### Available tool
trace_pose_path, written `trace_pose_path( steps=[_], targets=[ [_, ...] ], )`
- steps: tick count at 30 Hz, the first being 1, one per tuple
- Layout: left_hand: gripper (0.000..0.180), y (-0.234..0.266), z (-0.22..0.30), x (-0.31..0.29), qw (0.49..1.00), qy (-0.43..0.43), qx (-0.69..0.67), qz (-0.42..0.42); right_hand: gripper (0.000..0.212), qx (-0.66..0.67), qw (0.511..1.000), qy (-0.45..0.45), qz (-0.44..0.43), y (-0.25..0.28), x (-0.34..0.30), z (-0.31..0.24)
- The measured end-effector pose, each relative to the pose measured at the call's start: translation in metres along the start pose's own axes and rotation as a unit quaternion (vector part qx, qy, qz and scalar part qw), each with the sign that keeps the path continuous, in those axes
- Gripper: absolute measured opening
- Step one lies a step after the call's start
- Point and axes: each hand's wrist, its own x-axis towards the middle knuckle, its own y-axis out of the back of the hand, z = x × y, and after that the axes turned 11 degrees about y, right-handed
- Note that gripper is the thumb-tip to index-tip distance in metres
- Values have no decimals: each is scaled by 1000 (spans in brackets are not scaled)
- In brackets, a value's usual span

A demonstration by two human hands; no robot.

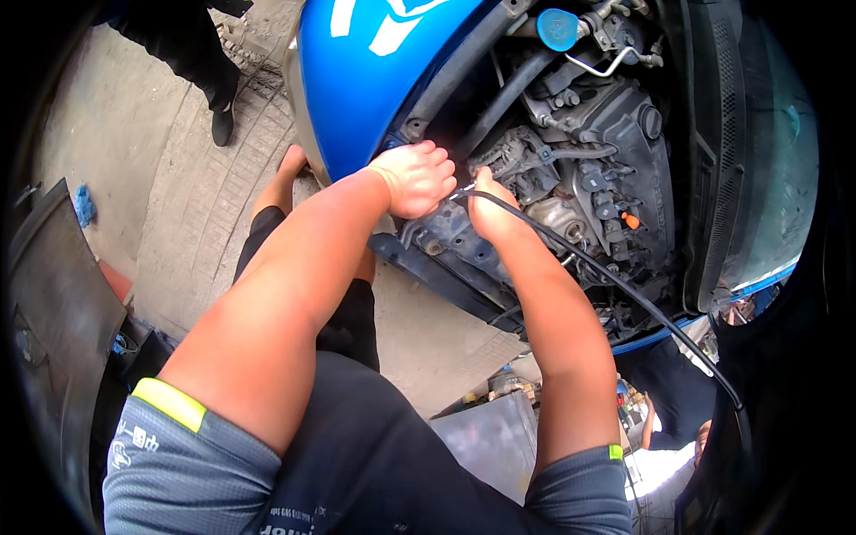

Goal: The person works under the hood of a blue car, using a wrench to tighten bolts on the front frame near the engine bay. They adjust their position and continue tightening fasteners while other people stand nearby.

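Observation:
My left hand (415, 180) is closed, its fingers curled down at the front frame of a blue car's engine bay. Whatever it grips is hidden beneath the palm. Close beside it, my right hand (490, 203) reaches into the bay, fingers mostly out of sight and curled around something I cannot make out. A black hose (615, 281) starts between the two hands at a small metallic end, crosses over my right wrist and runs to the lower right. Under my hands lies the dark metal front crossmember (459, 242). The engine (615, 152) sits just right of them.
A blue front panel (383, 89) curves at the upper left of the bay. A blue reservoir cap (557, 30) and an orange plug (631, 221) stand out. Another person's leg (192, 53) is at the far left. A grey panel (62, 330) leans at the left edge.

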Motion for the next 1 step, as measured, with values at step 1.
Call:
trace_pose_path(
  steps=[1],
  targets=[
    [20,-1,-1,2,1000,-4,-4,18,34,-2,1000,-3,2,3,-5,1]
  ],
)
